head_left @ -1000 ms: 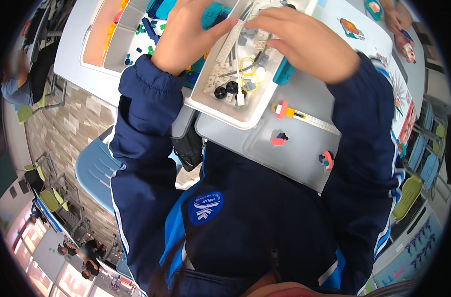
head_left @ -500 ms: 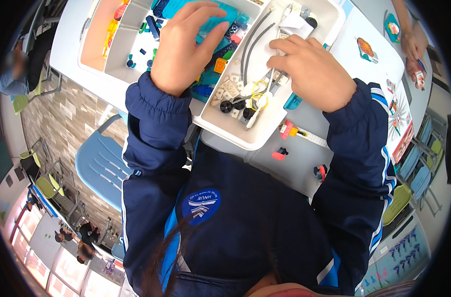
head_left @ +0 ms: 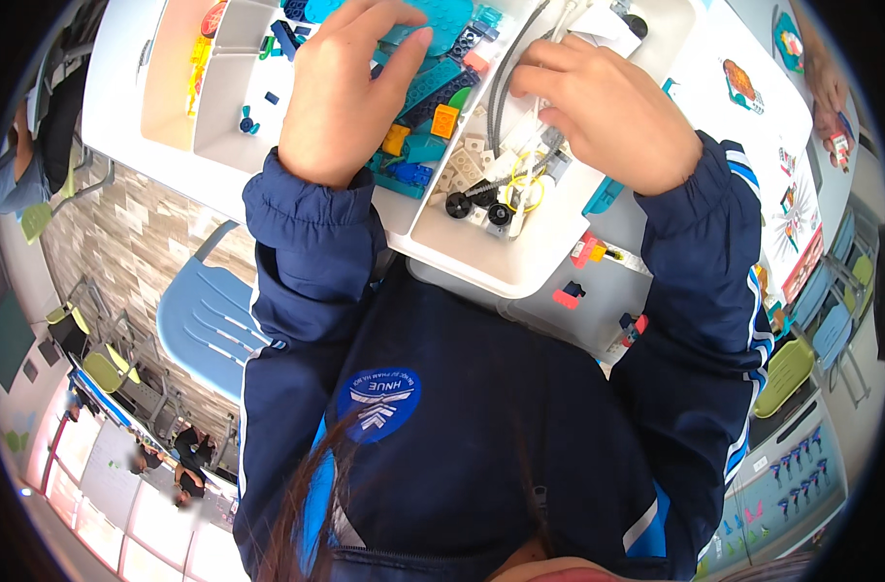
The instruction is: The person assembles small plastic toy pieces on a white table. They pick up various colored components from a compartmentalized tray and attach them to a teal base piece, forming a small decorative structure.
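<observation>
Left hand [head_left: 341, 97]: hanging over the teal plate [head_left: 450, 24], thumb standing apart from fingers, nothing visibly pinched between.
Right hand [head_left: 617, 116]: hovering low at the grey tubes [head_left: 496, 109], fingers curled; I can't tell whether they're gripping one.
White bin [head_left: 491, 281]: sitting at the counter's [head_left: 113, 136] near edge, plate lying left, tubes right.

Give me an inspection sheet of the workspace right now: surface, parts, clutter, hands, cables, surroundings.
Surface: white table; grey tray near the person's body.
Parts: white divided box holding a teal plate, black wheels and yellow rings.
Clutter: small coral-and-dark piece loose on the grey tray.
Hands: left hand over the teal plate; right hand over the right compartment, fingers curled; whether either grips anything is unclear.
Cables: nothing seen; only bendy grey hoses in the right compartment.
Surroundings: blue chair at left; another person's hands at upper right.
</observation>
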A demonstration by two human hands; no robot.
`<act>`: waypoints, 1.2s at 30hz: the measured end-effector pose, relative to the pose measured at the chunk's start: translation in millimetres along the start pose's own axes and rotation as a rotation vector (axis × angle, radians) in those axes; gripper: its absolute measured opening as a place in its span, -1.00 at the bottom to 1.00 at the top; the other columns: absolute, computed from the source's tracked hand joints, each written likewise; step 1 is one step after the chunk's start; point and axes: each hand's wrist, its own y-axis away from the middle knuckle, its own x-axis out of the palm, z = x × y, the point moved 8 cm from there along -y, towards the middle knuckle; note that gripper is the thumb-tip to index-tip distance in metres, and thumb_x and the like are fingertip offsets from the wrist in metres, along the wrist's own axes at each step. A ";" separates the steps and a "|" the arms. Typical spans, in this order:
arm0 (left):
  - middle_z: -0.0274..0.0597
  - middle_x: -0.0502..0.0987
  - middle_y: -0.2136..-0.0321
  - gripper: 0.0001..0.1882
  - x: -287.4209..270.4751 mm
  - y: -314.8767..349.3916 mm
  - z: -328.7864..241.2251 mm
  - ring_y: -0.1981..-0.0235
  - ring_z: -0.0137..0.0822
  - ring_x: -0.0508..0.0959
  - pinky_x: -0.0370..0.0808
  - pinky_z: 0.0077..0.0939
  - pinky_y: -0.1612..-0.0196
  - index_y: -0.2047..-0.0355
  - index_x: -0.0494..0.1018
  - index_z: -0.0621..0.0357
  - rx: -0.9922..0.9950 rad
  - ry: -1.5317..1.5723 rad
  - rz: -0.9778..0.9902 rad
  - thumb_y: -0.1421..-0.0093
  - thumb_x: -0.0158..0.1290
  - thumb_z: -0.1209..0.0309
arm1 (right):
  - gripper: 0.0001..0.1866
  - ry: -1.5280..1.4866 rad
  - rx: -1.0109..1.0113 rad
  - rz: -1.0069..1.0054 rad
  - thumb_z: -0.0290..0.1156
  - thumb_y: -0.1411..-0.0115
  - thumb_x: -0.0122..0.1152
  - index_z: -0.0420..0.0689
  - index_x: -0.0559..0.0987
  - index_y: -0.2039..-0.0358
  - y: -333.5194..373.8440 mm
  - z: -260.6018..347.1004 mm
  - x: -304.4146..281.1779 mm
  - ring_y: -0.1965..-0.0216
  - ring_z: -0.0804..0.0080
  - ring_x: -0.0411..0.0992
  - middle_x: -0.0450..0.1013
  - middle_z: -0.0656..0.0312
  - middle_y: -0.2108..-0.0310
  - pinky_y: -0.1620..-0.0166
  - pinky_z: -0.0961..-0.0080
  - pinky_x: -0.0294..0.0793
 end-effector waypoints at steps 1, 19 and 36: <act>0.08 0.54 0.31 -0.87 -0.4 0.6 0.5 0.32 0.05 0.56 0.49 -0.30 0.26 0.28 0.51 0.37 0.015 0.004 -0.018 -0.17 0.13 0.55 | -0.75 -0.023 0.019 -0.028 -0.65 0.07 0.26 -0.20 0.64 0.31 1.9 0.9 -1.0 0.01 0.24 0.41 0.49 0.26 0.19 0.02 0.32 0.46; 0.11 0.55 0.31 -0.86 0.7 2.7 -14.0 0.27 0.07 0.56 0.48 -0.30 0.19 0.28 0.52 0.34 0.102 0.003 0.028 -0.16 0.13 0.54 | -0.83 -0.037 -0.037 0.052 -0.67 0.02 0.20 -0.37 0.59 0.35 17.0 28.0 -72.4 0.06 0.08 0.47 0.44 -0.03 -0.01 0.04 0.37 0.52; -0.10 0.63 0.19 -0.84 -31.1 45.6 -63.2 0.12 -0.28 0.58 0.44 -0.45 -0.02 0.21 0.57 0.33 0.352 0.338 -0.005 -0.19 0.20 0.55 | -0.78 0.313 0.302 -0.316 -0.60 -0.14 0.21 -0.15 0.54 0.17 111.8 51.9 -119.5 0.46 0.17 0.47 0.51 0.14 0.34 0.39 0.49 0.47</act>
